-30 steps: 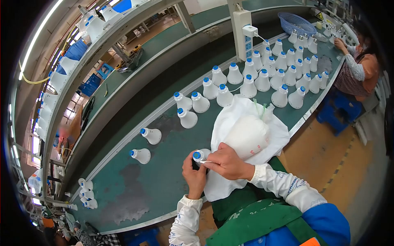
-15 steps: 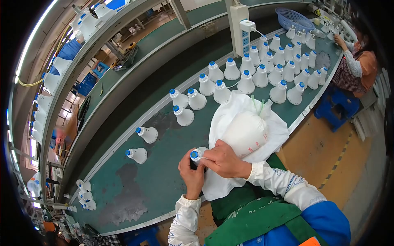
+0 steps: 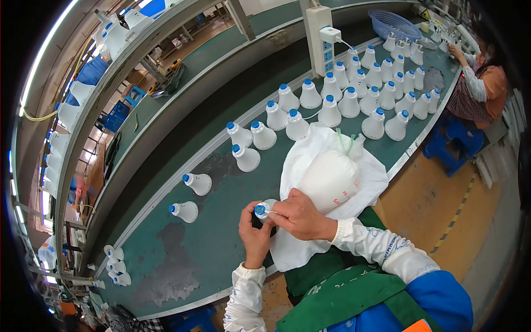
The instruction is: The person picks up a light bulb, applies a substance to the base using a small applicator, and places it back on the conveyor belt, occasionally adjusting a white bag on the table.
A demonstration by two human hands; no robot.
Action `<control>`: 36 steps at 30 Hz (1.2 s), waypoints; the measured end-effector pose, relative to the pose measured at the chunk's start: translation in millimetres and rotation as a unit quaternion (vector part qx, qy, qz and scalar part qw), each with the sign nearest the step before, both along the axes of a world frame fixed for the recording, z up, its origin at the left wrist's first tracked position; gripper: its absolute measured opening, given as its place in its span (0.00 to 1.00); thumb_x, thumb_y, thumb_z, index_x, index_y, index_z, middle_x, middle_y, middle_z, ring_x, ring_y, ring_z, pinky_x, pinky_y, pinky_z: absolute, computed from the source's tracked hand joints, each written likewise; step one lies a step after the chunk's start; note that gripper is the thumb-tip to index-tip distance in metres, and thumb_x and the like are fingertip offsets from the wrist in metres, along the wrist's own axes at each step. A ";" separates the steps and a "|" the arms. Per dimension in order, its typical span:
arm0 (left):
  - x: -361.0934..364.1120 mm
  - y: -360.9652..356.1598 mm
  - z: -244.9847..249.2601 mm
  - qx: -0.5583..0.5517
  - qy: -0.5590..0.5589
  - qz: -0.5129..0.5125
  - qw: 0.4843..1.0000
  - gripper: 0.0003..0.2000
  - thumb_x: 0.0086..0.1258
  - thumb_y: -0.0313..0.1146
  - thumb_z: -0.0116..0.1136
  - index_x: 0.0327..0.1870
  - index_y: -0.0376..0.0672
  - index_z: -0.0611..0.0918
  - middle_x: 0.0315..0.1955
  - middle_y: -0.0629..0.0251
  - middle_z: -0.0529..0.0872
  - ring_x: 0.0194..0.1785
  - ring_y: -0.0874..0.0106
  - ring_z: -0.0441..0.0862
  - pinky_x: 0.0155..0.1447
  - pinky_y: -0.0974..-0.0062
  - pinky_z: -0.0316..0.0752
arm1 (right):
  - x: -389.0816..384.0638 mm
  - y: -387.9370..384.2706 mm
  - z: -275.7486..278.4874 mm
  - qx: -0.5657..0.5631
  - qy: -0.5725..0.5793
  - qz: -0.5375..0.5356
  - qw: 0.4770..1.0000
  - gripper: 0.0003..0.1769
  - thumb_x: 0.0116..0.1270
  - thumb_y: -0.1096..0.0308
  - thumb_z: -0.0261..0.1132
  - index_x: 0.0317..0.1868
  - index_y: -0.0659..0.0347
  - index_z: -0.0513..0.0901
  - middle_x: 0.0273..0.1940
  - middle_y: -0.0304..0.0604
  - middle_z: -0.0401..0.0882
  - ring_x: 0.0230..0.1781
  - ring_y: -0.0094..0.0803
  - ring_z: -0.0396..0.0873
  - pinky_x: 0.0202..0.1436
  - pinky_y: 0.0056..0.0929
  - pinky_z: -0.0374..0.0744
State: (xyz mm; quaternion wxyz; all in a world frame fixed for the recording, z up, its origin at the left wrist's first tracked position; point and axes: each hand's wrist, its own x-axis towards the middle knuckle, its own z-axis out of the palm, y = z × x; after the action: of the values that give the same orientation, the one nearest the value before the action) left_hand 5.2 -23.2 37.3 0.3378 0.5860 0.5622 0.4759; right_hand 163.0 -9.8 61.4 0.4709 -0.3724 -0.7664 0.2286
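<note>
Just left of the white bag [image 3: 330, 178], the left hand [image 3: 256, 239] curls its fingers round a blue-capped housing [image 3: 261, 210], base hidden; the right hand [image 3: 302, 214] bends nearly closed fingers at its neck, their hold unclear.

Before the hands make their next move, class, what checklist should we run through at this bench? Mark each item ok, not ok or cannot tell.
1. Left hand steadying the held white housing: ok, its fingers are against the side.
2. Blue cap on that housing: ok, visible at its top.
3. Right hand gripping something: cannot tell; it is at the housing, but the detail is too small.
4. Held housing's base resting on the bench: cannot tell, the hands hide it.
5. Stuffed white bag well away from the right hand: not ok, it lies right beside it.
6. Bag lying on the white cloth: ok.
</note>
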 end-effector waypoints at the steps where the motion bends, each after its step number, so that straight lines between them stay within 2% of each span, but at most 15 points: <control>1: -1.6 1.0 0.7 0.006 0.007 -0.015 1.000 0.22 0.49 0.24 0.70 0.48 0.40 0.78 0.42 0.65 0.82 0.44 0.70 0.79 0.52 0.74 0.73 | -0.1 0.1 0.2 0.000 0.001 -0.001 1.000 0.12 0.63 0.66 0.61 0.23 0.58 0.72 0.18 0.41 0.71 0.18 0.40 0.68 0.35 0.34 0.64; 7: 3.2 2.3 15.2 -0.005 -0.021 -0.029 0.999 0.20 0.51 0.22 0.67 0.47 0.38 0.78 0.42 0.65 0.82 0.45 0.72 0.79 0.52 0.75 0.72 | -0.4 0.6 -0.3 0.007 0.005 -0.002 1.000 0.11 0.62 0.67 0.61 0.23 0.58 0.72 0.17 0.40 0.71 0.18 0.39 0.67 0.34 0.35 0.64; 13: 1.5 3.5 5.2 0.002 -0.006 -0.015 1.000 0.18 0.51 0.21 0.66 0.46 0.38 0.79 0.40 0.65 0.83 0.44 0.73 0.79 0.52 0.76 0.73 | -1.0 0.8 -1.6 0.020 -0.003 0.017 1.000 0.11 0.62 0.67 0.61 0.24 0.58 0.73 0.17 0.41 0.71 0.18 0.40 0.67 0.33 0.35 0.64; 15: 2.0 3.6 3.6 0.002 -0.011 -0.012 1.000 0.18 0.52 0.21 0.66 0.46 0.38 0.79 0.40 0.65 0.83 0.44 0.73 0.79 0.51 0.76 0.73 | -1.3 0.5 -2.7 0.032 -0.023 0.010 0.999 0.09 0.63 0.68 0.62 0.25 0.57 0.73 0.17 0.38 0.71 0.19 0.35 0.68 0.35 0.32 0.63; 19: 2.8 3.0 4.6 -0.003 -0.016 -0.006 1.000 0.18 0.52 0.21 0.66 0.46 0.38 0.80 0.41 0.64 0.83 0.45 0.74 0.79 0.51 0.76 0.73 | -1.8 0.1 -1.2 0.034 -0.012 0.009 0.999 0.09 0.63 0.68 0.62 0.25 0.57 0.74 0.17 0.38 0.70 0.19 0.35 0.68 0.35 0.32 0.63; 21: 3.2 3.2 5.5 -0.003 -0.013 -0.007 1.000 0.18 0.52 0.21 0.66 0.46 0.38 0.80 0.41 0.64 0.82 0.45 0.73 0.79 0.51 0.75 0.73 | -1.9 0.6 -1.7 0.031 0.002 0.012 0.999 0.10 0.62 0.67 0.62 0.25 0.58 0.73 0.17 0.41 0.71 0.18 0.40 0.67 0.33 0.35 0.64; 28: -7.8 6.7 5.7 -0.014 -0.001 -0.056 0.998 0.20 0.51 0.21 0.66 0.48 0.38 0.78 0.42 0.64 0.82 0.47 0.71 0.79 0.54 0.74 0.72 | -1.7 1.3 -0.6 0.006 0.011 0.007 1.000 0.11 0.61 0.68 0.62 0.22 0.58 0.72 0.17 0.41 0.71 0.18 0.41 0.66 0.33 0.36 0.64; 30: -3.0 6.9 17.1 0.002 0.004 -0.056 0.998 0.21 0.51 0.21 0.66 0.49 0.38 0.78 0.42 0.64 0.82 0.46 0.71 0.79 0.54 0.74 0.72 | -2.3 1.9 -1.9 0.018 0.004 -0.006 1.000 0.10 0.61 0.69 0.61 0.23 0.57 0.72 0.16 0.37 0.69 0.17 0.34 0.66 0.35 0.32 0.62; 32: -2.7 7.2 18.6 0.017 0.010 -0.056 0.998 0.21 0.51 0.20 0.66 0.49 0.38 0.77 0.42 0.65 0.81 0.46 0.71 0.79 0.54 0.74 0.72 | -3.0 2.0 -3.5 0.018 0.005 -0.007 1.000 0.10 0.61 0.69 0.61 0.23 0.57 0.72 0.16 0.37 0.69 0.17 0.34 0.66 0.35 0.32 0.62; 34: -6.7 8.1 12.6 -0.044 -0.022 -0.060 0.997 0.22 0.51 0.21 0.66 0.50 0.38 0.76 0.44 0.65 0.80 0.48 0.71 0.78 0.55 0.74 0.71 | -3.4 2.3 -3.1 0.018 0.006 -0.007 1.000 0.10 0.61 0.69 0.61 0.23 0.57 0.72 0.16 0.37 0.69 0.17 0.34 0.65 0.35 0.32 0.62; 36: -10.9 9.9 14.9 -0.067 -0.035 -0.081 0.994 0.23 0.51 0.21 0.67 0.51 0.39 0.75 0.45 0.65 0.80 0.49 0.71 0.77 0.56 0.74 0.71 | -2.8 2.6 -1.5 0.025 0.018 -0.005 1.000 0.11 0.60 0.69 0.61 0.22 0.58 0.71 0.17 0.41 0.70 0.17 0.41 0.65 0.32 0.36 0.64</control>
State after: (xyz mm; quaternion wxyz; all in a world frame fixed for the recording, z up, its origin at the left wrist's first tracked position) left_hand -5.7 -13.2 52.2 0.4328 0.5887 0.5314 0.4286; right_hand 160.2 -7.3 59.9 0.4947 -0.3602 -0.7614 0.2139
